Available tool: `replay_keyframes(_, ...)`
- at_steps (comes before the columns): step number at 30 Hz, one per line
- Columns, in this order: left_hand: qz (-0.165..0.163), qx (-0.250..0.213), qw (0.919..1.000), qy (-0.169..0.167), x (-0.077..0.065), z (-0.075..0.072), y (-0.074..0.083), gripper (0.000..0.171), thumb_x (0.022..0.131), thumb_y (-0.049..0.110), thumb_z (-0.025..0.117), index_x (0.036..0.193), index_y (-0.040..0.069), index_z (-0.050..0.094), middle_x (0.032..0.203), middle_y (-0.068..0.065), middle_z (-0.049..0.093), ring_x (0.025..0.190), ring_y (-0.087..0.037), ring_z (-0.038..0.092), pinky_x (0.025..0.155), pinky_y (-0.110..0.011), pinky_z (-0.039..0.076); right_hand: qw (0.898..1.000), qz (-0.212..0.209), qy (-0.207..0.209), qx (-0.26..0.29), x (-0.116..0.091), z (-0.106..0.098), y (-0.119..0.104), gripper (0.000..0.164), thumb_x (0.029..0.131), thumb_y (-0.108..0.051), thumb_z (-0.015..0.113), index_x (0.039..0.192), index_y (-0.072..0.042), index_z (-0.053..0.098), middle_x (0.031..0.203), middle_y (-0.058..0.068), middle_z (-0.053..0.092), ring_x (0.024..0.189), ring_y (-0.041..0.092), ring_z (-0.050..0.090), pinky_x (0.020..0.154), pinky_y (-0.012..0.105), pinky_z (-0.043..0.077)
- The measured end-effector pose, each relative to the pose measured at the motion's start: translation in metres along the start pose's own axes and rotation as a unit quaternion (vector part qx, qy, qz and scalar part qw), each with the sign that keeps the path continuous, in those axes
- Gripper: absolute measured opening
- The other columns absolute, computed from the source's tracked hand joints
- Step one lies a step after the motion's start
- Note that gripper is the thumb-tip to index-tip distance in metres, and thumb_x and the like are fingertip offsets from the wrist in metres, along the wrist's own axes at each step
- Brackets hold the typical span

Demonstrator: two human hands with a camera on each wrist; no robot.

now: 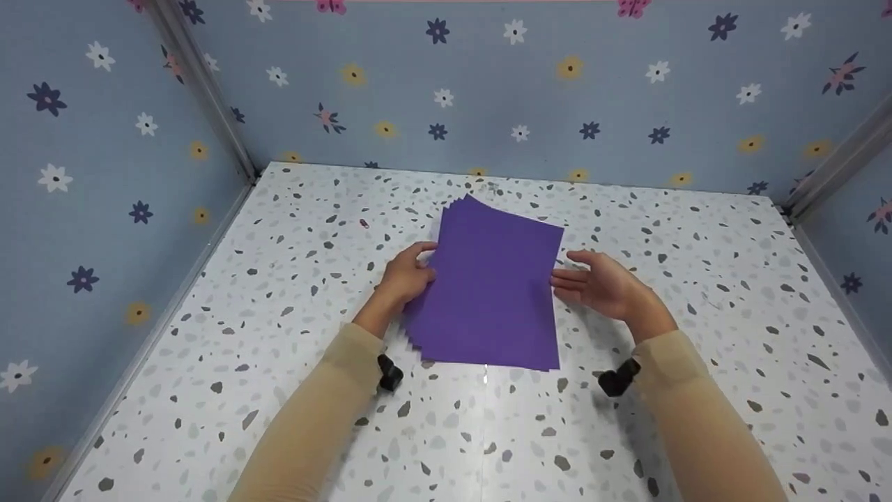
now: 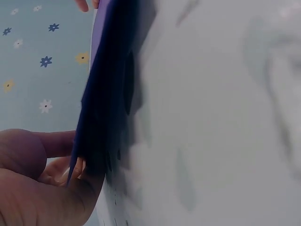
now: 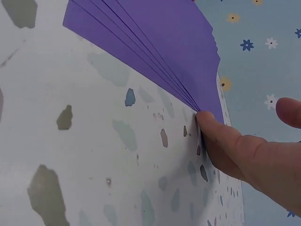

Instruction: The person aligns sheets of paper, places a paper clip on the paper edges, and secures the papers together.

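A fanned stack of purple paper sheets lies on the speckled table, its left and lower-left edges stepped. My left hand holds the stack's left edge; in the left wrist view the dark side of the paper runs down into the left hand, which partly hides the grip. At the opposite edge is my right hand, its fingers fairly straight and touching the paper, the thumb raised apart. Fingertips of the right hand meet the sheets' side, where several layers spread apart.
The white terrazzo-patterned table surrounds the stack. Blue flowered panels stand behind and at both sides, joined by metal corner posts. A black device sits at the left wrist, another black device at the right.
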State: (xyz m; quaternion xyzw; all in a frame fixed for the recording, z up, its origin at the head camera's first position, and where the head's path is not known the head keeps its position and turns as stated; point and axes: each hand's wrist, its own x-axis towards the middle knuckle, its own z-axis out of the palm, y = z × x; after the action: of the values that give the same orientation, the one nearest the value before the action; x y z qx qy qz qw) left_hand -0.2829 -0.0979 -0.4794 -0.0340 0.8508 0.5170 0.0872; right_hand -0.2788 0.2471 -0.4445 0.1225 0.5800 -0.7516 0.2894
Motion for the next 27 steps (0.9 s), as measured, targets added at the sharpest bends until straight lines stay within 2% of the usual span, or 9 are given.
replay_keyframes(3,0.0,0.005,0.9999,0.01,-0.0003,0.0008,-0.0003,0.061,0.096,0.001,0.06,0.154,0.02,0.058,0.114,-0.015,0.071,0.089,-0.023,0.061,0.091,-0.048,0.05,1.0,-0.004,-0.001,0.0,0.0004,-0.0001,0.0013,0.072,0.116,-0.025,0.036,0.171,-0.016,-0.01,0.172,0.029,0.017,0.16,0.038,0.024,0.126,0.042,0.032)
replay_keyframes(7,-0.002,0.007,0.9998,0.02,-0.0009,0.0012,0.0004,0.062,0.094,0.001,0.061,0.152,0.022,0.06,0.101,-0.007,0.066,0.086,-0.023,0.057,0.105,-0.063,0.037,1.0,-0.009,-0.004,0.002,0.0006,-0.0011,0.0024,0.07,0.117,-0.024,0.035,0.171,-0.014,-0.007,0.173,0.029,0.016,0.161,0.037,0.023,0.127,0.041,0.03)
replay_keyframes(9,-0.003,0.009,0.9997,0.023,-0.0011,0.001,0.0005,0.062,0.094,0.001,0.061,0.151,0.023,0.061,0.095,-0.004,0.062,0.083,-0.022,0.054,0.105,-0.067,0.029,1.0,-0.009,-0.003,0.002,0.001,-0.0013,0.0028,0.069,0.117,-0.024,0.034,0.171,-0.014,-0.007,0.173,0.029,0.015,0.161,0.037,0.023,0.127,0.041,0.03)
replay_keyframes(13,-0.001,0.009,0.9996,0.025,-0.0005,0.0019,0.0007,0.061,0.094,-0.001,0.061,0.151,0.023,0.061,0.087,-0.001,0.057,0.077,-0.019,0.052,0.092,-0.053,0.039,1.0,-0.009,-0.003,-0.002,0.0017,-0.0006,0.0036,0.07,0.117,-0.024,0.035,0.171,-0.015,-0.008,0.173,0.029,0.014,0.161,0.038,0.021,0.128,0.041,0.029)
replay_keyframes(17,0.009,0.01,0.9995,0.03,0.0001,0.0028,0.0019,0.062,0.093,-0.003,0.061,0.149,0.021,0.063,0.091,-0.005,0.062,0.077,-0.019,0.053,0.071,-0.036,0.044,1.0,-0.014,-0.001,-0.008,0.0014,-0.0006,0.0045,0.07,0.116,-0.024,0.036,0.172,-0.014,-0.007,0.173,0.029,0.014,0.161,0.038,0.022,0.128,0.041,0.029)
replay_keyframes(22,0.028,0.015,0.9989,0.035,-0.0006,0.0022,0.0039,0.061,0.092,-0.006,0.061,0.149,0.018,0.063,0.106,-0.015,0.073,0.084,-0.022,0.061,0.071,-0.033,0.049,1.0,-0.022,-0.003,-0.001,0.0005,-0.0014,0.0064,0.069,0.117,-0.022,0.036,0.172,-0.013,-0.005,0.173,0.029,0.014,0.161,0.038,0.023,0.127,0.041,0.03)
replay_keyframes(27,0.04,0.018,0.9984,0.037,-0.0015,0.0012,0.0067,0.06,0.093,-0.007,0.061,0.148,0.016,0.064,0.116,-0.018,0.074,0.089,-0.024,0.064,0.076,-0.036,0.052,1.0,-0.029,-0.004,-0.001,0.0004,-0.0009,0.0078,0.067,0.117,-0.021,0.034,0.172,-0.01,-0.004,0.172,0.029,0.015,0.16,0.038,0.023,0.127,0.042,0.029)
